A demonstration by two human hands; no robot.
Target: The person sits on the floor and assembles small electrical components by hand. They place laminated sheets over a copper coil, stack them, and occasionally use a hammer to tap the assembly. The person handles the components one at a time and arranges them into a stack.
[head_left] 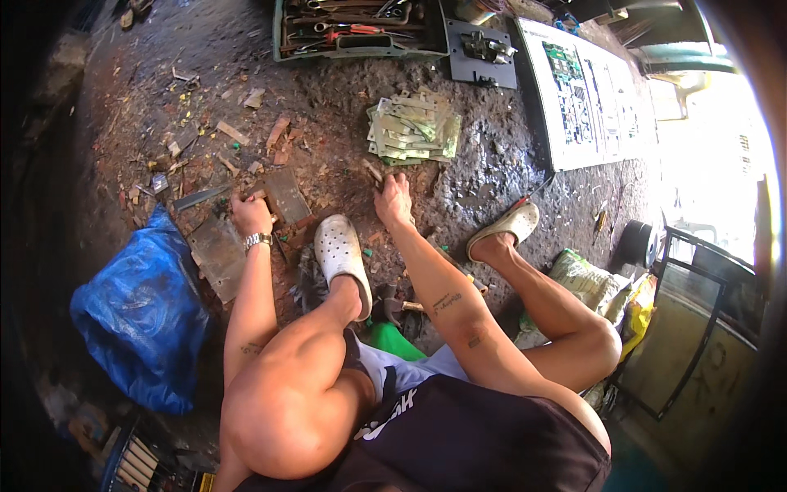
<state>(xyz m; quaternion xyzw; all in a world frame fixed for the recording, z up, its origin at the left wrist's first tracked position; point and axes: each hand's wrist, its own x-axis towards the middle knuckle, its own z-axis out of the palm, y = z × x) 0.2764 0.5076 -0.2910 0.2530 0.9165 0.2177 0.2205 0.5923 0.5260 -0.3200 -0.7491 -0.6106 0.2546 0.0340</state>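
My left hand, with a metal watch at its wrist, is closed low over the ground beside a flat brown plate. What its fingers hold is mostly hidden. A second flat plate lies below that hand. My right hand is closed with its knuckles up, and a short brown stick-like piece sticks out at its fingers. Just beyond it rests a stack of greenish-yellow flat metal plates. Between my hands stands my left foot in a pale clog.
A tool box with wrenches and pliers stands at the far side. Right of it are a dark plate with a metal fitting and a white board with circuit parts. A blue tarp bundle lies left. A hammer lies near me.
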